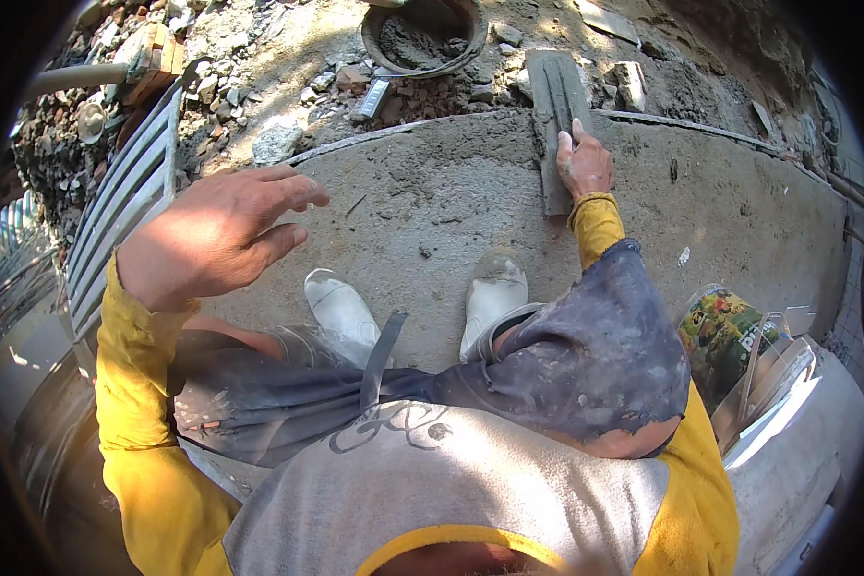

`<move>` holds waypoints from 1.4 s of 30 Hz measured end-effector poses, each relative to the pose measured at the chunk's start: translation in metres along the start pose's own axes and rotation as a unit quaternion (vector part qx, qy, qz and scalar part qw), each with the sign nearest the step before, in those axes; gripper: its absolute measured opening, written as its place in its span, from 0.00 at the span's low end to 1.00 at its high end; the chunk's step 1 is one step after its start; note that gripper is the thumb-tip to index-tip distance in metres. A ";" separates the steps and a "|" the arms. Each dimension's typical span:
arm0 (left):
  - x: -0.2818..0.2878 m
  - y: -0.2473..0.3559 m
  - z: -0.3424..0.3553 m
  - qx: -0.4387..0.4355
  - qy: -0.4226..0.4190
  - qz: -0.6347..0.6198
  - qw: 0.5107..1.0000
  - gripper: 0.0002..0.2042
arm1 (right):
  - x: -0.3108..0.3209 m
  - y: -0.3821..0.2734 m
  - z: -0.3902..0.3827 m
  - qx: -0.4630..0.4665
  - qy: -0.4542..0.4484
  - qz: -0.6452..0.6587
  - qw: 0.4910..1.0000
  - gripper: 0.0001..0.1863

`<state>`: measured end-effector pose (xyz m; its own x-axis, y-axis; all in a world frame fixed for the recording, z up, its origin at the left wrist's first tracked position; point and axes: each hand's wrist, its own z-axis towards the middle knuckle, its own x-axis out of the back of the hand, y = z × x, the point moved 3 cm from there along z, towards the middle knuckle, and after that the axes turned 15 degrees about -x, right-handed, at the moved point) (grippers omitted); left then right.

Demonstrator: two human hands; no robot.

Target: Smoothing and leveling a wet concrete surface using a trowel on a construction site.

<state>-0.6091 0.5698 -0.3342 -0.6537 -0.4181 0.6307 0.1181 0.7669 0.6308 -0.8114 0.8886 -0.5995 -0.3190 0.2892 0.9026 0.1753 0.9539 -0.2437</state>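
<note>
I crouch in white rubber boots (341,307) on a grey concrete slab (739,211). My right hand (586,165) grips a long rectangular steel trowel (552,86), which lies over the slab's far edge, pointing away from me. Wet, rough mortar (494,139) shows along that edge left of the trowel. My left hand (223,230) is raised to the left, holding nothing, its fingers loosely bent and apart.
Beyond the slab are rubble, a mortar bucket (422,62), a small metal piece (374,99) and bricks (154,67) beside a pale pole (82,79). A metal grille (130,202) stands at left. A colourful container (720,331) sits by my right side.
</note>
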 end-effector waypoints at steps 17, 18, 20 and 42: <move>-0.006 0.014 0.006 0.017 -0.028 0.010 0.999 0.17 | 0.000 0.016 0.011 -0.007 -0.030 -0.003 1.000 0.28; -0.006 0.012 0.006 0.030 -0.034 0.009 0.999 0.18 | 0.006 0.030 0.023 -0.025 -0.010 -0.004 1.000 0.28; -0.006 0.010 0.005 0.017 -0.023 0.019 0.999 0.17 | 0.012 0.056 0.046 -0.040 0.007 -0.002 0.999 0.28; -0.011 0.015 0.002 0.027 -0.018 0.033 0.999 0.17 | 0.010 0.054 0.018 -0.038 0.012 0.039 0.998 0.28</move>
<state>-0.6016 0.5866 -0.3322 -0.6733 -0.3491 0.6518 0.1210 0.8177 0.5628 -0.8218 0.9446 -0.6098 -0.2801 0.3589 0.8904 0.2683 0.9198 -0.2863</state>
